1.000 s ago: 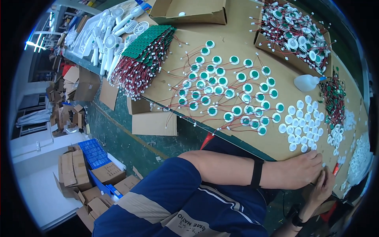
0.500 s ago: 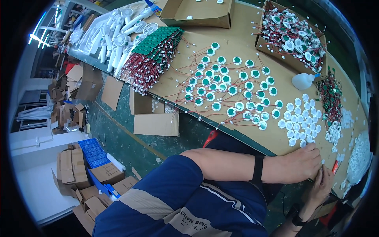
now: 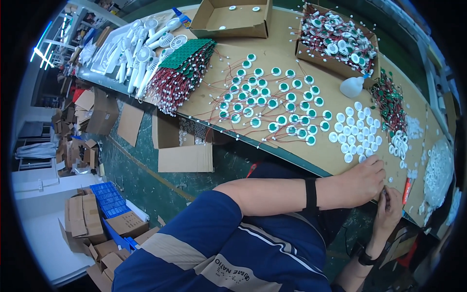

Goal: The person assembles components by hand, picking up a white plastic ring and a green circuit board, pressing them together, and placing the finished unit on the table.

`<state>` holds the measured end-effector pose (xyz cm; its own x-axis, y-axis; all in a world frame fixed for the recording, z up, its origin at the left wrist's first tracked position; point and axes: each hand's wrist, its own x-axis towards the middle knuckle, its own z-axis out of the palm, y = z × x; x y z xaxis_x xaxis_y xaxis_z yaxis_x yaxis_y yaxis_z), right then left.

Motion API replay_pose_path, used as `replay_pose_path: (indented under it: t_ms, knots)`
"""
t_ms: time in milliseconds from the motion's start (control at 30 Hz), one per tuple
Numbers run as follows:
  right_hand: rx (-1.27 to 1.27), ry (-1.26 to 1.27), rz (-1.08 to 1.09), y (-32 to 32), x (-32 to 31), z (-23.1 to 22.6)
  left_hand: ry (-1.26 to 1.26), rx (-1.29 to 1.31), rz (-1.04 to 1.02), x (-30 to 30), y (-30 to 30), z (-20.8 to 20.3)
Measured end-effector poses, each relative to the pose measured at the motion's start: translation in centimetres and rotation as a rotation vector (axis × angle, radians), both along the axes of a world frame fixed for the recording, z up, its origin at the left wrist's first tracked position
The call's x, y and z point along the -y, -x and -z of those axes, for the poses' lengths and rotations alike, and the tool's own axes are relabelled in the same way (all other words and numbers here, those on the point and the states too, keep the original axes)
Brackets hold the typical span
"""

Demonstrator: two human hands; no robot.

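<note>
At the table's near right edge, my left hand (image 3: 361, 184) is closed with its fingers bent, beside a group of white round caps (image 3: 359, 130). What its fingertips hold, if anything, is hidden. Just below it, my right hand (image 3: 388, 208) has thumb and fingers pinched together, nearly touching the left. Anything in that pinch is too small to name. A small white piece (image 3: 390, 180) lies close to both hands. To the left spread many white discs with green centres (image 3: 273, 103) and red wires. A red tube-like tool (image 3: 407, 191) lies right of my hands.
Beyond stand a box of wired discs (image 3: 335, 66), a white squeeze bottle (image 3: 352, 87) and an open carton (image 3: 229, 31). White handheld fans (image 3: 144, 54) and stacked green discs (image 3: 187, 53) lie far left. A bag of white rings (image 3: 438, 168) sits right.
The whole view has shifted, so the table and its things appear further left. Both hands stay close together at the table edge; the small white piece now shows just beyond the right fingertips.
</note>
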<state>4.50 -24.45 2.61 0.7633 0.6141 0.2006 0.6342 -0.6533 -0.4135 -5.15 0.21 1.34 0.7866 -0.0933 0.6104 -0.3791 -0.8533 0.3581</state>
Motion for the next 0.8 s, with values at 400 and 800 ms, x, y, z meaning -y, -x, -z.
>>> replay_pose_path:
  t_ms: [400,800]
  knots:
    - [-0.025,-0.026,0.078,0.9,-0.3,-0.1,0.045,0.032,-0.014,0.0,-0.4,0.4]
    - [0.051,-0.048,-0.014,2.0,-2.8,-1.4,0.093,-0.010,0.033,-0.4,-0.4,0.3]
